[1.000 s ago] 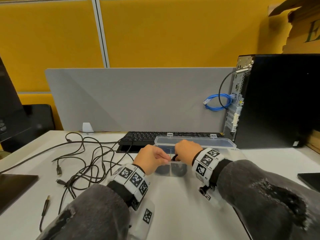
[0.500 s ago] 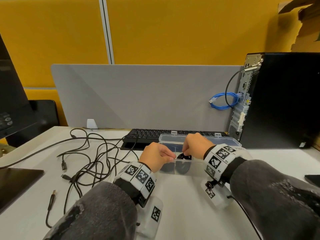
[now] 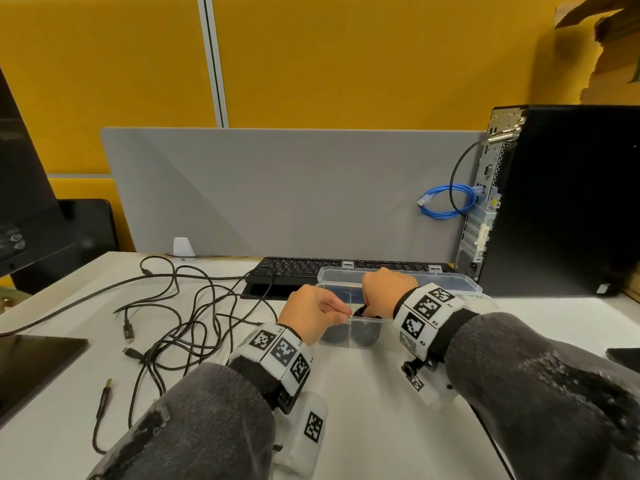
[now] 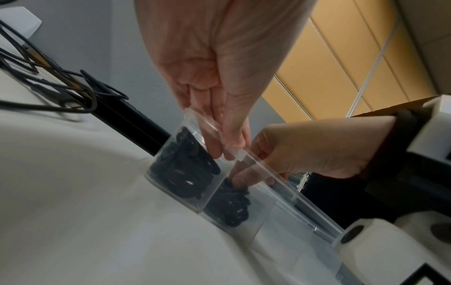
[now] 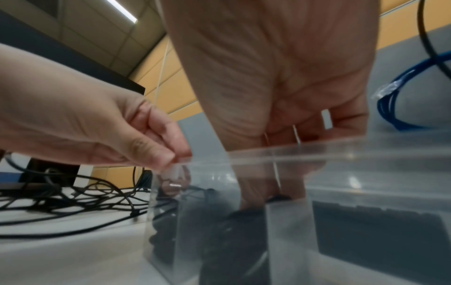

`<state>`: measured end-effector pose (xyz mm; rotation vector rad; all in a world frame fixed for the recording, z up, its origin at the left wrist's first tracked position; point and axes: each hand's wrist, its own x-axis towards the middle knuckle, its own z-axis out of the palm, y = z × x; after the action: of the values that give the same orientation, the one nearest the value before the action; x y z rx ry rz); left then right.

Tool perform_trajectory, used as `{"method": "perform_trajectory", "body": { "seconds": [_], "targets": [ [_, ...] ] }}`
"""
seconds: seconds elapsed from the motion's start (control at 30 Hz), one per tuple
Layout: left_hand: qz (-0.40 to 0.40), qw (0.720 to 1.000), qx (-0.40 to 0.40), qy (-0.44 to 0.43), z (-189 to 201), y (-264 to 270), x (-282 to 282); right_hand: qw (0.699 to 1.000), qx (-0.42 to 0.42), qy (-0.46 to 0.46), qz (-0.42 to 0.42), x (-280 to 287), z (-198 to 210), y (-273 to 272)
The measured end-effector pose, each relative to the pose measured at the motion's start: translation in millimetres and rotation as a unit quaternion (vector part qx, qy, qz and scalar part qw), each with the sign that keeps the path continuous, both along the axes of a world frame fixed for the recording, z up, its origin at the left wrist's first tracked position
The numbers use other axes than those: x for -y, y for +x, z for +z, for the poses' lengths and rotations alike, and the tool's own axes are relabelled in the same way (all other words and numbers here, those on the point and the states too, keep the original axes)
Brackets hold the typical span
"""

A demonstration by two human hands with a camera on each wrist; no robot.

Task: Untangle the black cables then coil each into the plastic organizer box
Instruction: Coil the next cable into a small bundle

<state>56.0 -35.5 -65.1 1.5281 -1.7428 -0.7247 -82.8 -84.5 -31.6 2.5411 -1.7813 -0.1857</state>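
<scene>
A: Step now? Right hand (image 3: 388, 289) is pushing a coiled black cable (image 4: 229, 208) into the second compartment of the clear plastic organizer box (image 3: 460, 289), lower centre of the head view. Its fingers (image 4: 240, 180) are down inside on the coil; can't tell if they grip or just press.

B: Left hand (image 3: 313, 317)?

A: Thumb and fingers pinch the near rim at the box's left end, which steadies it. First compartment already holds another black coil (image 4: 183, 164).

B: Tips?

A: Press the loops flat below the divider so they probably won't spring out, keep the rim pinned, then let go slowly. The loose tangle of thin black cables (image 3: 180, 327) lies on the white counter (image 3: 363, 427), left of frame, not yet sorted.
</scene>
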Motion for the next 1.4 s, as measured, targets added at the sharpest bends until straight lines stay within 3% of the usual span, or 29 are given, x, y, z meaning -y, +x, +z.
{"method": "perform_trajectory", "body": {
  "seconds": [0.2, 0.47, 0.63, 0.7, 0.83, 1.03, 1.17, 1.4],
  "targets": [
    [0.004, 1.0, 0.004, 0.001, -1, 0, 0, 0.999, -0.028, -0.013, -0.045, -3, -5, 14],
    [0.003, 1.0, 0.006, -0.003, -1, 0, -2, 0.991, 0.101, 0.035, -0.079, 6, -9, 3],
    [-0.004, 1.0, 0.009, -0.005, -2, -3, -2, 0.995, -0.095, 0.024, -0.026, -3, -2, 10],
    [-0.007, 1.0, 0.01, -0.008, -1, -4, -2, 0.991, -0.132, 0.02, -0.011, -2, 1, 12],
    [-0.013, 1.0, 0.013, -0.004, -1, -5, -3, 0.997, -0.069, 0.04, -0.002, 10, -5, 2],
    [-0.011, 1.0, 0.015, 0.004, -1, -6, -3, 0.99, 0.047, 0.101, -0.08, 22, -7, -7],
    [-0.007, 1.0, 0.015, 0.004, 0, -6, -2, 0.987, 0.083, 0.111, -0.082, 21, -8, -10],
    [-0.007, 1.0, 0.023, 0.004, 1, -7, -4, 0.998, -0.049, 0.043, 0.002, 0, -8, -6]
  ]
}}
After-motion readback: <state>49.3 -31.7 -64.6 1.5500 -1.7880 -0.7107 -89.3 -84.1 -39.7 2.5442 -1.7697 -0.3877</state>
